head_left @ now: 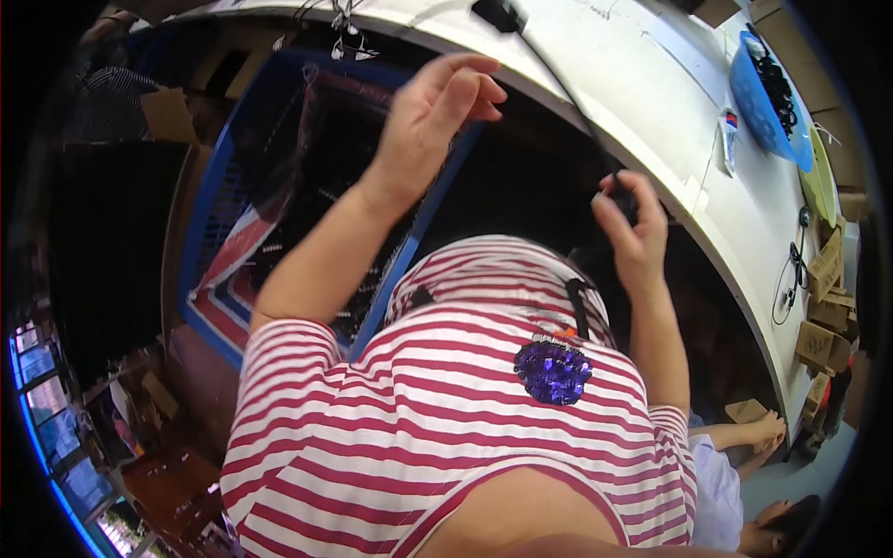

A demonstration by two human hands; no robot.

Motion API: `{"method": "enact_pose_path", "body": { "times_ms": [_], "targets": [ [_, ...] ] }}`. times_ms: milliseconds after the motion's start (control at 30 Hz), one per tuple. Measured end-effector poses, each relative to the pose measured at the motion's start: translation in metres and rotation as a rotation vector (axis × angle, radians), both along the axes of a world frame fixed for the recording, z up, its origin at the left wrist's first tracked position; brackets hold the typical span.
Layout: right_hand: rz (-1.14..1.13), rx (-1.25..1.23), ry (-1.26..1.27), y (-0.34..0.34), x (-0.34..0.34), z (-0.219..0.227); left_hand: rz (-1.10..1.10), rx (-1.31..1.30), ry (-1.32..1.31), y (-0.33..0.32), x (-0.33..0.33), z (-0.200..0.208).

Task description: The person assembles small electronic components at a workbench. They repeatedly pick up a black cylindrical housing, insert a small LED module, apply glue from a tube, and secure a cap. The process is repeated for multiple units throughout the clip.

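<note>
A black cable (565,86) runs across the front edge of the white table, from a blurred black block (499,15) down to my right hand (635,228). My right thumb and fingers close round a dark end piece of it, mostly hidden in the grip. My left hand (445,104) is raised near the table edge, left of the cable. Its fingers are loosely bent and apart, with nothing visible in them. Below it stands a blue crate (206,216) with a striped sheet lining and dark contents too dim to name.
On the white table (642,84) lie thin cables with pale ends (346,39) and a small tube (728,139). A blue basin (758,102) holds black parts. Further right are a coiled black cord (793,265) and cardboard boxes (819,344). Another person's arm (744,433) shows lower right.
</note>
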State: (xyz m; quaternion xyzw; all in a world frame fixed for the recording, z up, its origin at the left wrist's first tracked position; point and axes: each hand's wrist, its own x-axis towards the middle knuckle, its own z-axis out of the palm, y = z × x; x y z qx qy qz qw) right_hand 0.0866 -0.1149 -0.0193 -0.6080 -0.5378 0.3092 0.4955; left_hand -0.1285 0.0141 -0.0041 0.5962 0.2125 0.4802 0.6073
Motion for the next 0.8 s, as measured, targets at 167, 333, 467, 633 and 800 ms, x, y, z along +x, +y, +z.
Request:
{"method": "enact_pose_path", "body": {
  "times_ms": [167,333,467,633,800],
  "targets": [
    [0.097,-0.084,-0.093,-0.019,0.001,-0.036,-0.108,-0.371,-0.606,-0.013,0.044,-0.013],
    [-0.027,-0.085,-0.220,-0.022,0.013,-0.076,-0.170,-0.229,-0.634,-0.018,0.066,-0.017],
    [-0.061,-0.122,-0.429,-0.024,0.036,-0.132,-0.187,-0.169,-0.602,-0.015,0.065,-0.003],
    [-0.068,-0.017,-0.634,-0.022,0.041,-0.143,-0.171,-0.115,-0.552,-0.010,0.059,0.007],
    [0.042,-0.047,-0.738,-0.020,0.040,-0.162,-0.172,-0.100,-0.531,-0.009,0.056,0.012]
  ]
}}
